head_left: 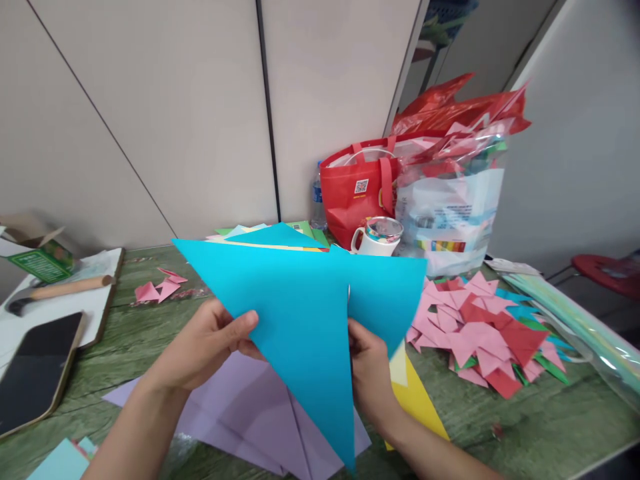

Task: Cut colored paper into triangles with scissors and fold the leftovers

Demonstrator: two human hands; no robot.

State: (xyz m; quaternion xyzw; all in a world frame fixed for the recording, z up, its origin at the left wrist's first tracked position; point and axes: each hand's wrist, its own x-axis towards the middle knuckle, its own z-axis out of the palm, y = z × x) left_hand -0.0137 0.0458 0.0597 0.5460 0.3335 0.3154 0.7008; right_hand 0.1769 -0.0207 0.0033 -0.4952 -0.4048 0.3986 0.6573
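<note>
A large sheet of bright blue paper (pixel 295 293), folded into a triangle, is held up in front of me. My left hand (pixel 210 343) pinches its left slanting edge, thumb on top and fingers behind. A straight slit runs up the sheet, and the right flap (pixel 387 293) curls away from it. My right hand (pixel 370 373) is closed at this slit, partly covered by the paper. Just above its fingers a thin glint of metal shows in the slit, apparently a blade of scissors (pixel 349 293); the handles are hidden. Purple paper sheets (pixel 235 413) lie under the hands.
Pink and red folded paper pieces (pixel 480 333) are heaped at right, near yellow paper (pixel 423 400). A white mug (pixel 377 239), red bag (pixel 355 193) and stuffed plastic bag (pixel 450 207) stand behind. At left lie a phone (pixel 37 373) and a hammer (pixel 65 288).
</note>
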